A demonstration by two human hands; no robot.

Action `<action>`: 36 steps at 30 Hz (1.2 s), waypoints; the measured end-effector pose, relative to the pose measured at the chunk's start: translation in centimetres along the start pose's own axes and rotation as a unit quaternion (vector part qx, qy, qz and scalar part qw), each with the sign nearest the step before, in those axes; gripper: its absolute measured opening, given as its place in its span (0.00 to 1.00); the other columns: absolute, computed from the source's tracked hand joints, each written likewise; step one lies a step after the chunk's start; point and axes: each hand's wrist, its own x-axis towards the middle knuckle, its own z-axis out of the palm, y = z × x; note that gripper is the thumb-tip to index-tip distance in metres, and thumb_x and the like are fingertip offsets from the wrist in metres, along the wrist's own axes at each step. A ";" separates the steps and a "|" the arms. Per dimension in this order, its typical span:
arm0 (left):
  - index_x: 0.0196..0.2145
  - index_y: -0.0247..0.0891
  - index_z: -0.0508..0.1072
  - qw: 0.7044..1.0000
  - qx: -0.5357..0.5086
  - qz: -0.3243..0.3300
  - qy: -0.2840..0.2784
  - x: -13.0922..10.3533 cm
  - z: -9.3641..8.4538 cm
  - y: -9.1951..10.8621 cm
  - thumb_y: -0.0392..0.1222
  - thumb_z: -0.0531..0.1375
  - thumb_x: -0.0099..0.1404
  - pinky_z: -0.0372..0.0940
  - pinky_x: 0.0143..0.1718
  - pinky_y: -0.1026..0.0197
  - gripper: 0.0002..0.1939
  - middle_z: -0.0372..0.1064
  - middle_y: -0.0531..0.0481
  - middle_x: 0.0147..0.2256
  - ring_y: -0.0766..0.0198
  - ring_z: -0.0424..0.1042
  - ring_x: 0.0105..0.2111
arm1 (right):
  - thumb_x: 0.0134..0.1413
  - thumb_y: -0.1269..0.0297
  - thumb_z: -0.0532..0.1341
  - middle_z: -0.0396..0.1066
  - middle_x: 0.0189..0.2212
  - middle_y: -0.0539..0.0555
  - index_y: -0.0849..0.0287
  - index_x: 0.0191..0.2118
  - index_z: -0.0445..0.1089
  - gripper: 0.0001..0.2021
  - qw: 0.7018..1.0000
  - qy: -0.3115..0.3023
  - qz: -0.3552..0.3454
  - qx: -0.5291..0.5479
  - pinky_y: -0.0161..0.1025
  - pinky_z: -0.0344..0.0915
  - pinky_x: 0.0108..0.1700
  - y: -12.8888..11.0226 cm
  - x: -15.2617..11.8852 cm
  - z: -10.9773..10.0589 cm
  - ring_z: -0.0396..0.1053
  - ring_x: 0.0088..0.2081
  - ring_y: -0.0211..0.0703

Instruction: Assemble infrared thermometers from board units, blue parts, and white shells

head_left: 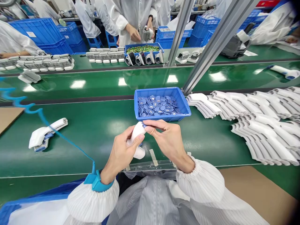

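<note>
My left hand is closed around a white gun-shaped thermometer housing, its thumb lying along the near side. At the housing's upper end, my right hand pinches a small blue plastic piece against it. Fingers cover much of that piece. Just beyond both hands stands a blue bin of small blue plastic parts. Off to the left, another white housing with blue parts lies on the green work surface.
Stacked white shell halves fill the right side. A coiled blue cord runs to my left wristband. A metal post rises beyond the bin. Across the green conveyor, a co-worker handles a grey-white part.
</note>
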 end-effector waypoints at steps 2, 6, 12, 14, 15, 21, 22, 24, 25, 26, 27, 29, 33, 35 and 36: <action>0.55 0.41 0.73 0.999 0.032 0.027 -0.002 0.1 -0.1 0.1 0.51 0.59 0.69 0.65 0.42 0.62 0.20 0.76 0.51 0.44 0.60 0.72 0.40 | 0.55 0.63 0.68 0.81 0.38 0.49 0.52 0.41 0.81 0.08 1.000 -0.003 0.006 -0.005 0.40 0.71 0.47 0.0 -0.1 -0.1 0.77 0.40 0.42; 0.57 0.39 0.71 0.999 0.036 0.027 -0.022 0.0 0.1 0.1 0.52 0.55 0.72 0.65 0.37 0.62 0.21 0.76 0.50 0.39 0.62 0.72 0.35 | 0.55 0.63 0.68 0.81 0.39 0.50 0.52 0.44 0.81 0.10 0.999 -0.014 0.002 -0.029 0.41 0.72 0.45 0.3 -0.3 -0.6 0.76 0.37 0.42; 0.53 0.42 0.74 0.990 0.120 0.066 -0.014 0.0 0.9 0.2 0.49 0.54 0.73 0.63 0.40 0.59 0.17 0.78 0.50 0.40 0.60 0.73 0.36 | 0.65 0.60 0.59 0.78 0.49 0.53 0.55 0.54 0.75 0.15 0.992 -0.113 -0.036 -0.049 0.40 0.71 0.49 0.7 -0.9 -0.8 0.76 0.47 0.44; 0.48 0.39 0.76 0.970 0.206 0.123 0.028 0.2 1.3 0.1 0.46 0.55 0.72 0.61 0.43 0.55 0.14 0.79 0.48 0.40 0.58 0.74 0.36 | 0.67 0.63 0.55 0.79 0.46 0.55 0.59 0.52 0.75 0.15 0.991 -0.085 -0.065 -0.082 0.39 0.71 0.47 1.1 -1.5 -0.5 0.76 0.45 0.44; 0.46 0.38 0.76 0.956 0.246 0.154 0.048 0.3 1.4 0.1 0.44 0.56 0.71 0.59 0.45 0.54 0.13 0.79 0.47 0.40 0.58 0.74 0.36 | 0.67 0.65 0.54 0.79 0.44 0.56 0.60 0.51 0.74 0.14 0.991 -0.059 -0.072 -0.094 0.39 0.71 0.46 1.5 -1.8 -0.3 0.77 0.43 0.43; 0.38 0.39 0.75 0.940 0.280 0.166 0.102 -0.1 1.4 -0.8 0.47 0.56 0.71 0.58 0.44 0.55 0.11 0.76 0.49 0.35 0.59 0.70 0.37 | 0.68 0.62 0.55 0.77 0.41 0.53 0.56 0.50 0.70 0.11 0.993 -0.072 -0.006 -0.098 0.39 0.69 0.42 2.6 -3.8 -1.4 0.73 0.38 0.41; 0.32 0.38 0.73 0.939 0.278 0.143 0.140 -0.1 1.6 -1.1 0.47 0.55 0.72 0.58 0.40 0.57 0.13 0.74 0.49 0.32 0.60 0.68 0.34 | 0.68 0.61 0.55 0.76 0.40 0.52 0.55 0.49 0.69 0.10 0.990 -0.100 0.003 -0.099 0.38 0.68 0.41 2.6 -4.0 -1.6 0.72 0.37 0.41; 0.21 0.39 0.64 0.926 0.289 0.110 0.215 0.1 2.2 -1.7 0.48 0.54 0.72 0.54 0.31 0.59 0.21 0.66 0.51 0.23 0.63 0.61 0.26 | 0.68 0.60 0.55 0.75 0.39 0.52 0.54 0.49 0.69 0.10 0.979 -0.168 -0.006 -0.112 0.38 0.67 0.38 2.4 -4.4 -1.5 0.71 0.35 0.41; 0.18 0.39 0.59 0.920 0.297 0.102 0.233 0.4 2.5 -2.0 0.49 0.54 0.72 0.51 0.29 0.59 0.24 0.61 0.52 0.19 0.64 0.57 0.24 | 0.68 0.60 0.55 0.75 0.39 0.52 0.55 0.48 0.70 0.10 0.972 -0.196 -0.021 -0.129 0.38 0.66 0.38 2.3 -4.6 -1.2 0.71 0.36 0.41; 0.16 0.40 0.56 0.917 0.303 0.100 0.238 0.7 2.8 -2.3 0.49 0.54 0.71 0.48 0.27 0.59 0.27 0.57 0.53 0.17 0.65 0.54 0.21 | 0.69 0.60 0.54 0.75 0.38 0.53 0.56 0.48 0.70 0.11 0.965 -0.211 -0.039 -0.152 0.39 0.66 0.38 2.3 -4.9 -0.8 0.71 0.35 0.42; 0.15 0.39 0.54 0.917 0.306 0.100 0.236 1.1 3.0 -2.5 0.48 0.54 0.71 0.46 0.26 0.59 0.28 0.54 0.54 0.16 0.66 0.52 0.20 | 0.69 0.60 0.53 0.75 0.37 0.54 0.57 0.48 0.71 0.12 0.960 -0.212 -0.055 -0.176 0.39 0.65 0.37 2.2 -5.3 -0.3 0.72 0.35 0.43; 0.13 0.39 0.53 0.924 0.300 0.104 0.213 1.6 2.8 -2.7 0.47 0.53 0.70 0.45 0.25 0.59 0.28 0.51 0.54 0.14 0.67 0.50 0.19 | 0.70 0.60 0.51 0.76 0.38 0.57 0.60 0.48 0.71 0.15 0.959 -0.185 -0.072 -0.202 0.40 0.66 0.36 2.2 -6.1 0.7 0.73 0.35 0.45; 0.17 0.38 0.64 0.949 0.259 0.115 0.136 0.4 0.6 -2.3 0.49 0.56 0.69 0.52 0.27 0.60 0.24 0.60 0.53 0.18 0.66 0.58 0.21 | 0.68 0.57 0.52 0.77 0.36 0.57 0.59 0.47 0.73 0.15 0.984 -0.133 0.011 -0.119 0.39 0.67 0.35 2.1 -6.6 1.5 0.74 0.35 0.44; 0.27 0.39 0.73 0.960 0.218 0.126 0.126 -0.9 -0.4 -2.2 0.50 0.57 0.68 0.60 0.34 0.59 0.16 0.71 0.50 0.28 0.63 0.67 0.29 | 0.68 0.52 0.51 0.75 0.28 0.54 0.60 0.40 0.74 0.20 0.974 -0.154 0.163 -0.029 0.36 0.60 0.23 2.2 -6.0 1.2 0.68 0.23 0.39; 0.31 0.39 0.74 0.963 0.189 0.123 0.146 -1.5 -0.6 -2.3 0.50 0.56 0.69 0.62 0.38 0.59 0.14 0.73 0.48 0.32 0.61 0.69 0.32 | 0.67 0.50 0.49 0.74 0.25 0.54 0.60 0.37 0.74 0.22 0.954 -0.181 0.238 0.013 0.35 0.54 0.18 2.3 -5.5 1.1 0.61 0.18 0.36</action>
